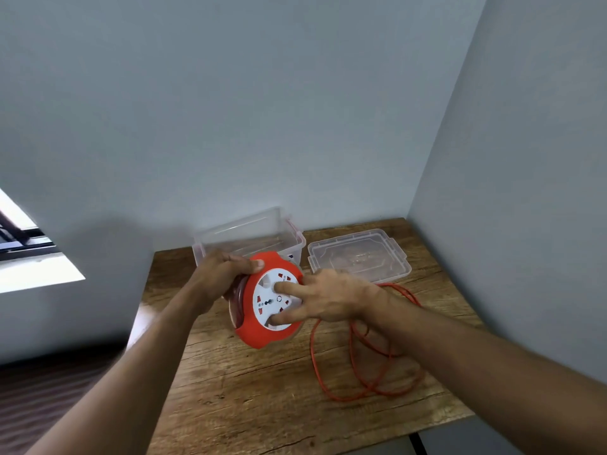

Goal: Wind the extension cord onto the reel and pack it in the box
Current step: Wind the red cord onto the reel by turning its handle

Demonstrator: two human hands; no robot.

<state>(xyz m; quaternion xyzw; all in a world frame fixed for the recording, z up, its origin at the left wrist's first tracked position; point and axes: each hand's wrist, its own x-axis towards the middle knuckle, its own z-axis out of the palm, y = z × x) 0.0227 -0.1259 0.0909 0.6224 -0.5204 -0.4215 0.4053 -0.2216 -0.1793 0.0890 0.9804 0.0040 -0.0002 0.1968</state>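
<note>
- The reel is up off the desk, held tilted between both hands, with its white socket face pointing toward the camera and slightly right. Orange rim all round, and you can see a few darker turns of cord already sitting in the groove on its left edge.
- Left hand grips the reel's upper left rim, fingers wrapped round the back and the thumb lying across the top of the orange edge.
- Right hand is on the socket face: fingers mostly straight and spread, one fingertip pressing near the middle of the white disc and another down by its lower edge. Looks like pressing rather than pinching anything.
- Most of the orange extension cord is loose, lying in big sloppy loops on the desk to the right of the reel, partly under the right forearm.
- The clear plastic box is open, right behind the reel at the back of the desk against the wall.
- Its clear lid lies flat just beside the box on the right, the far end of the cord loops running close to its front edge.
- Desk is wood grain, tucked into a corner of pale grey walls.
</note>
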